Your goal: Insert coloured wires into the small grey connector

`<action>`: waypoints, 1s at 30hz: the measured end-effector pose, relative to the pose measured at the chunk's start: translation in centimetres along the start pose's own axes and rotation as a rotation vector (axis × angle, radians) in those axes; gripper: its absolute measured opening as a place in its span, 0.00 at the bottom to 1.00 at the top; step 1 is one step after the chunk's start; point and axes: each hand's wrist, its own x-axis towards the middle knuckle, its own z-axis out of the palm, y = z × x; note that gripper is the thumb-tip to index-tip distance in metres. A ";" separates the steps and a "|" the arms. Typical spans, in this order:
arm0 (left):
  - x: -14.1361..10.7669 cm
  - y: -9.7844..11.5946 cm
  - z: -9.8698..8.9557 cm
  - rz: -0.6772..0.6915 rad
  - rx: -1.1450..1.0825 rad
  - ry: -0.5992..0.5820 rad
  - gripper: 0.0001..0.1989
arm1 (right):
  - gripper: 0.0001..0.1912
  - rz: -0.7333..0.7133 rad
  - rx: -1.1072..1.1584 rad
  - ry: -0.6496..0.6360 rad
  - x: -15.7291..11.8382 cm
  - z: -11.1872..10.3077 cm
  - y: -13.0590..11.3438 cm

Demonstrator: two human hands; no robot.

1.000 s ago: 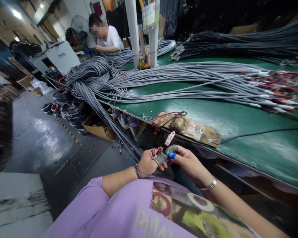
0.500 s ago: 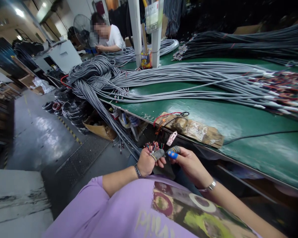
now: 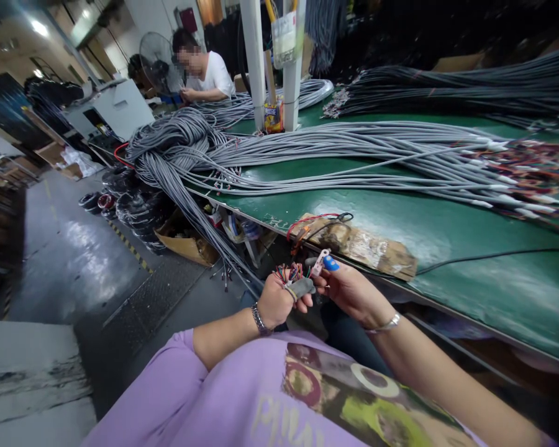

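My left hand (image 3: 274, 302) is closed round the ends of several grey cables, its thumb in a grey finger cover. A tuft of thin coloured wires (image 3: 292, 272) sticks up out of that fist. Close beside it, my right hand (image 3: 351, 293) has its fingers bent and pinched round a small pale pink plastic piece (image 3: 320, 264) with dark marks, near the table's edge. A blue finger cover (image 3: 330, 263) sits on the right thumb. What kind of tool or tag the pale piece is cannot be made out.
A taped wooden block (image 3: 368, 245) with red and black leads lies at the edge of the green table (image 3: 451, 298). Long grey cables (image 3: 345, 139) run across it and hang off the left end. A co-worker (image 3: 209, 74) sits behind. A cardboard box (image 3: 186, 242) stands on the floor.
My right hand has moved up slightly to the pale pink piece, which hung apart from it before, and now pinches it. My left hand stays with the wires.
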 end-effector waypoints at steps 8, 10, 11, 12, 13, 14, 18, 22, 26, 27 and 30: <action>0.4 -0.1 0.1 0.000 0.037 -0.003 0.23 | 0.26 -0.133 -0.086 0.111 0.4 -0.1 1.1; 0.5 -0.1 0.2 -0.004 0.043 -0.006 0.22 | 0.24 -0.047 0.063 0.055 0.7 0.1 1.1; 0.5 -0.1 0.3 -0.008 0.045 -0.008 0.21 | 0.22 -0.027 0.122 0.054 0.9 0.2 1.1; 0.5 0.0 0.3 -0.014 0.047 -0.007 0.21 | 0.22 -0.023 0.166 0.068 1.1 0.3 1.2; 0.5 0.0 0.4 -0.021 0.050 -0.008 0.21 | 0.21 -0.029 0.197 0.085 1.3 0.3 1.3; 0.5 0.1 0.4 -0.028 0.056 -0.008 0.21 | 0.21 -0.042 0.218 0.102 1.4 0.4 1.4; 0.3 0.2 0.5 -0.036 0.093 -0.002 0.22 | 0.20 -0.081 0.252 0.130 1.6 0.6 1.6; 0.1 0.0 0.3 -0.022 0.094 0.015 0.22 | 0.22 -0.030 0.271 0.082 1.2 0.6 1.5; -0.2 -0.8 -0.3 0.012 0.061 0.013 0.23 | 0.26 0.051 0.250 0.014 0.0 0.0 1.7; -0.3 -1.0 -0.4 0.018 0.058 0.013 0.22 | 0.27 0.072 0.225 -0.010 -0.4 -0.2 1.9; -0.6 -1.3 -0.8 0.034 0.064 0.028 0.22 | 0.27 0.075 0.103 -0.090 -1.5 -0.7 2.4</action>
